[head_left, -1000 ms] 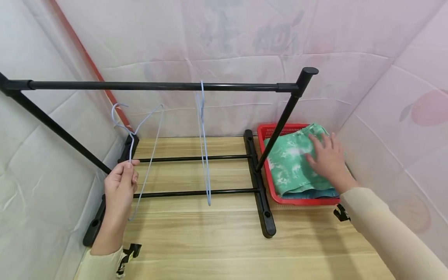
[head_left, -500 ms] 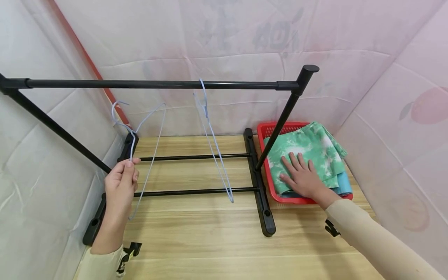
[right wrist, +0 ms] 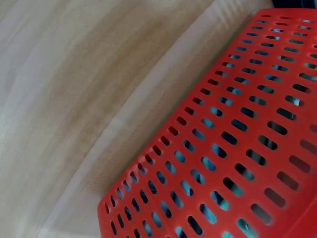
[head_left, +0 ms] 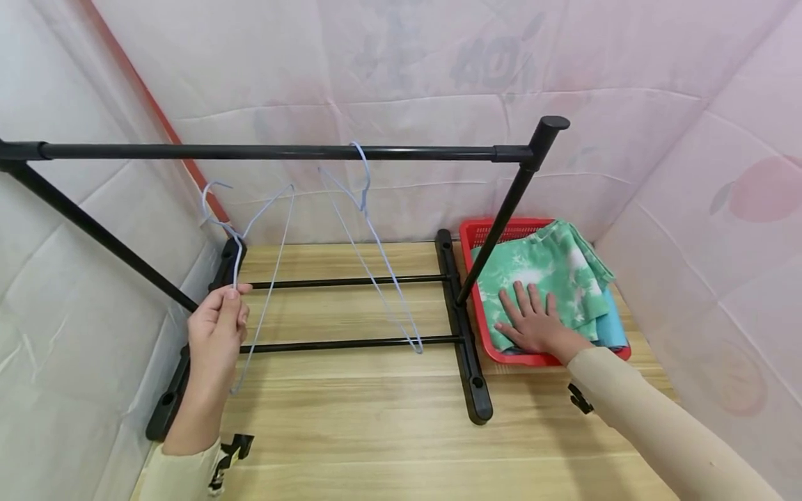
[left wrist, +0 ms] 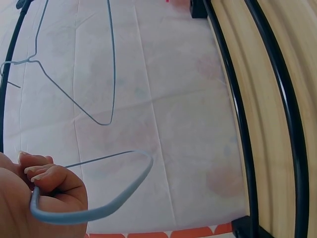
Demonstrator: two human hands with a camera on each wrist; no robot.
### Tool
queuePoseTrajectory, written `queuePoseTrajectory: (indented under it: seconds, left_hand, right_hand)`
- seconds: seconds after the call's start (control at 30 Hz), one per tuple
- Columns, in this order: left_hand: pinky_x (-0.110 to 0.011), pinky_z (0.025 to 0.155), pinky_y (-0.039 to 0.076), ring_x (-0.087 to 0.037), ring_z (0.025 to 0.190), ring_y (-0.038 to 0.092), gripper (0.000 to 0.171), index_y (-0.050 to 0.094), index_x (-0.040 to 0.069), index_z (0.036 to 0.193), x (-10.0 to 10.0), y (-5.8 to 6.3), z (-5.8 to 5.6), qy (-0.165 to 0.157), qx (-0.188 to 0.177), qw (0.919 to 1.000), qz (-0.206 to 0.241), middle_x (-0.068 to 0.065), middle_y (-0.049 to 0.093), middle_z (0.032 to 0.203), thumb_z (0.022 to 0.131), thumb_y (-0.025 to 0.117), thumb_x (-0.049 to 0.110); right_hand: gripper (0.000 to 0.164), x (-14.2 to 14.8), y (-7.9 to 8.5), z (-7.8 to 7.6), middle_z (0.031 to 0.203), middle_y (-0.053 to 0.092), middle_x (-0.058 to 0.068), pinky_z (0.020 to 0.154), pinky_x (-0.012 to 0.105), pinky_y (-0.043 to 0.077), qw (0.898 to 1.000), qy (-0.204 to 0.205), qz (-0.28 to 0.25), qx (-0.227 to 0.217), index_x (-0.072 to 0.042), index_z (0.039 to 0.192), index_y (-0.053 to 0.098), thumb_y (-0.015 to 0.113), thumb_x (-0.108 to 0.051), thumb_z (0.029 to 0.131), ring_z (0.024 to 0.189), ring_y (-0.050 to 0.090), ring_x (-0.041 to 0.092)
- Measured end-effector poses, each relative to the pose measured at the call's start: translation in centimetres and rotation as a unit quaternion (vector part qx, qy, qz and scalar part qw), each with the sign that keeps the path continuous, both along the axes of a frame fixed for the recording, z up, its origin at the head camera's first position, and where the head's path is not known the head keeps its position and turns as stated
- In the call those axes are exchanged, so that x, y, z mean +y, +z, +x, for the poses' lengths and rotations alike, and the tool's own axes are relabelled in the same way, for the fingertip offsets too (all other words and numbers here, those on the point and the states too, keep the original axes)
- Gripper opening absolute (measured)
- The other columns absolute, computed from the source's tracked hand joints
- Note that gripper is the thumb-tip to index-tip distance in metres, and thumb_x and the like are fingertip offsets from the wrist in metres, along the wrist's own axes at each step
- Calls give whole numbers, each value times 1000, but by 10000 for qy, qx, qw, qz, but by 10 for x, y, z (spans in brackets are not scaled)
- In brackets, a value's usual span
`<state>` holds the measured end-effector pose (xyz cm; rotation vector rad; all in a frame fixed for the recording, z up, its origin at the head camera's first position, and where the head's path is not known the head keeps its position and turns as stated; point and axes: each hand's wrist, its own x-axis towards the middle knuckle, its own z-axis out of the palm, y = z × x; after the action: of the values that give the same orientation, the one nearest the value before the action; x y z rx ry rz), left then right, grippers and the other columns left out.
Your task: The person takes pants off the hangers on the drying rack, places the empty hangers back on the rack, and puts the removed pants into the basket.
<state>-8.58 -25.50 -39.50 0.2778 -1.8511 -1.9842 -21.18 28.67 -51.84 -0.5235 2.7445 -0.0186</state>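
My left hand pinches a light blue wire hanger between thumb and fingers, below and in front of the rack's top bar. Its hook points up and away in the head view. A second blue hanger hangs from the black bar, turned at an angle. At the right, my right hand lies with fingers spread on a folded green-and-white tie-dyed cloth. That cloth sits in a red plastic basket, with a blue cloth showing beneath it. The right wrist view shows only the slotted basket wall and floor.
The black clothes rack has two lower rails and a right foot beside the basket. One slanted post rises near the basket's left side. Pale sheeting encloses the back and sides over a wood-patterned surface.
My right hand has moved left and toward me over the green cloth and settled there. The hanging hanger has swung round, its lower end shifting right. My left hand stays put.
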Motion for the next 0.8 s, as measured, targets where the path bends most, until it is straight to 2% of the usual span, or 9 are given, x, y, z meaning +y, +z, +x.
queuePoseTrajectory:
  seconds: [0.1,0.23,0.3,0.4,0.57,0.8]
  left_hand:
    - [-26,39,20,-9,45,31,30,65,0,106,1,0,-1,-9,33,10000,10,-2,46,66,104,52,27]
    - [-27,39,20,-8,45,30,31,64,-2,106,2,0,-3,-31,64,10000,6,-1,46,65,105,52,26]
    - [-26,39,20,-8,45,30,32,64,-3,107,2,1,-4,-40,49,10000,13,-1,46,65,105,52,26]
    - [-26,39,21,-9,45,31,34,63,-5,108,3,1,-5,-51,53,10000,11,-1,46,65,105,52,27]
    - [-26,40,22,-9,46,31,35,63,-4,109,4,1,-5,-123,32,9999,-62,-1,46,66,104,52,29]
    - [-26,41,22,-10,47,31,30,65,0,106,2,-2,-2,-29,-54,10000,37,-2,45,65,105,52,26]
  right_hand:
    - [83,-7,10,0,164,-12,25,109,75,-13,10000,41,61,9,-15,161,2,30,-66,101,147,-12,52]
    - [81,-24,41,1,163,2,29,108,79,7,9997,31,246,7,-11,160,15,43,-59,101,146,5,56]
    - [82,-31,54,-2,162,7,29,107,79,15,9996,6,281,63,-10,159,19,49,-57,100,145,11,56]
    - [84,-37,62,-11,162,9,29,106,76,23,9999,-15,118,70,-6,159,19,52,-55,99,145,13,55]
    - [86,-37,62,-25,162,5,30,106,74,26,9985,-62,-180,-513,1,158,16,54,-50,100,145,7,56]
    - [86,-36,70,-40,162,-1,32,112,72,17,9892,-32,-517,-1372,2,157,14,57,-45,100,145,-1,58]
